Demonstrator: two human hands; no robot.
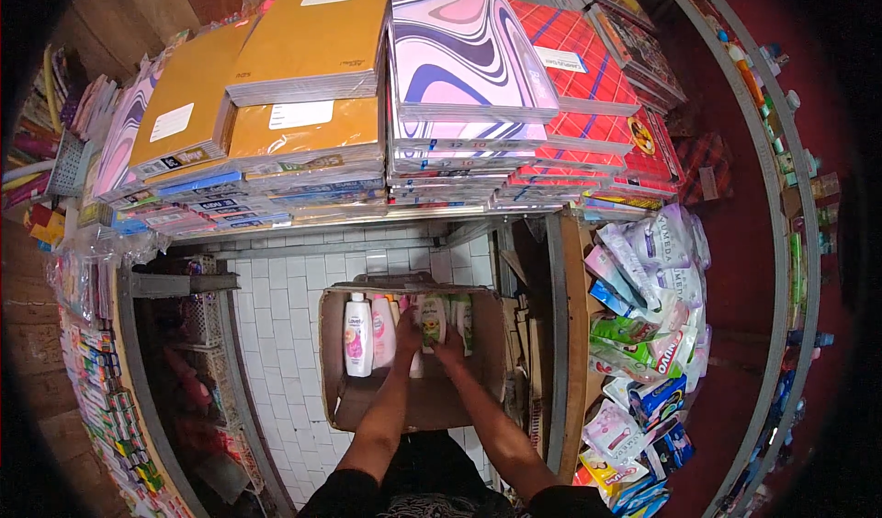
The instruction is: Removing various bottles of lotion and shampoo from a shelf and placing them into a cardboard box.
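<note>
Both my arms reach down into an open cardboard box (367, 412) with bottles standing along its far side. My left hand (410, 332) is closed at the left side of a green and white bottle (433, 318). Against the same bottle's lower right, my right hand (449, 344) is also closed, and its fingertips are partly hidden. To the left stand a white bottle with a pink label (358, 336) and a pink bottle (382, 332). Another green bottle (462, 323) stands to the right. Small yellow and pink items behind my left hand are mostly covered.
Above the box, a shelf carries stacked brown notebooks (308, 40), pink patterned notebooks (469, 54) and red plaid notebooks (574, 58). Metal shelf posts (559, 334) flank the box. Plastic packs (643, 334) pile up at right. White tiles (276, 334) cover the floor.
</note>
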